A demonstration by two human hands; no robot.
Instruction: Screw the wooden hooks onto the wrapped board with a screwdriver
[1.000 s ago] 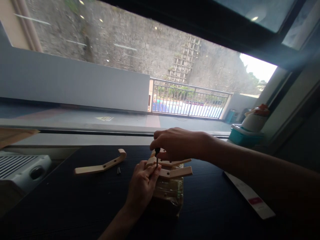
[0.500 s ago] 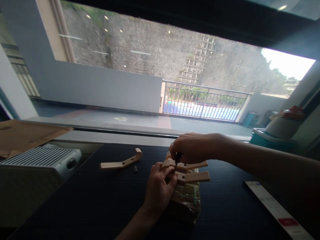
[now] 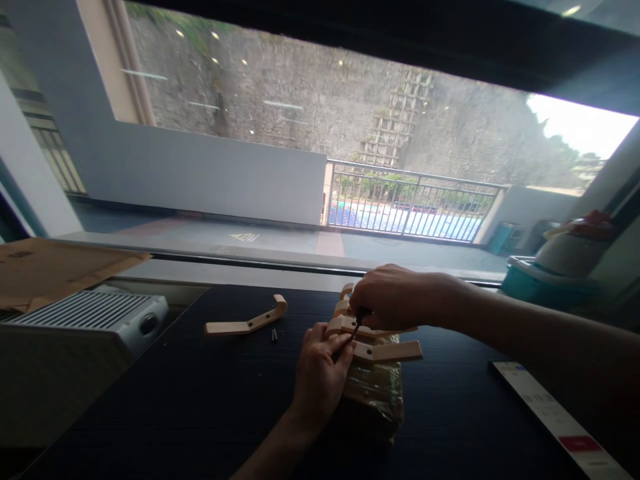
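On the dark table point(image 3: 190, 407), a white strip point(image 3: 553, 413) lay at four o'clock in the worker's view, a film-wrapped block point(image 3: 377, 392) at five. The right hand point(image 3: 393, 293) was wrapped around a slim driver point(image 3: 363, 315); the left hand point(image 3: 320, 370), half-curled, pinched the wooden hook point(image 3: 397, 351) atop the block. Good turning seemed to want hook flat, tilted driver squared. The strip's red label point(image 3: 580, 443), from here, was unreadable.

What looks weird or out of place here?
One pale, bent wooden hook looks left out: it lies apart from the similar wooden hooks on the shiny plastic-wrapped block, with two small metal screws beside it. Nothing looks spilled or broken.
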